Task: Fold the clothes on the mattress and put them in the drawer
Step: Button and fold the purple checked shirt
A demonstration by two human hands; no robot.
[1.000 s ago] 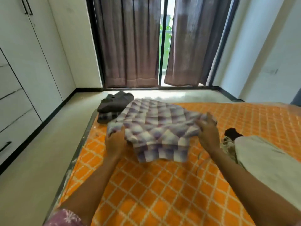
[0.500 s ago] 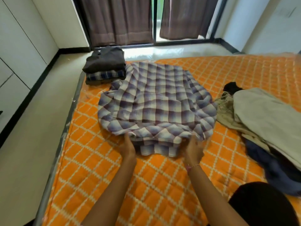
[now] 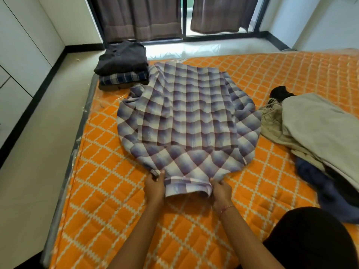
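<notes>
A purple and white checked shirt (image 3: 186, 121) lies spread flat, back side up, on the orange quilted mattress (image 3: 108, 191). Its collar end points toward me. My left hand (image 3: 154, 188) pinches the left end of the collar and my right hand (image 3: 221, 193) pinches the right end, both pressed down on the mattress. A stack of folded clothes (image 3: 122, 65), dark grey on top with a blue checked piece under it, sits at the far left corner of the mattress. An unfolded heap of beige, navy and black clothes (image 3: 314, 133) lies to the right.
White wardrobe and drawer fronts (image 3: 17, 61) line the left wall, across a strip of pale floor (image 3: 38, 162). Brown curtains (image 3: 139, 16) hang over a glass door at the far end. My dark-clad knee (image 3: 310, 239) fills the bottom right corner.
The shirt came down from the air and now lies flat on the mattress. Both hands slid inward and toward me to the collar. My view tilted downward.
</notes>
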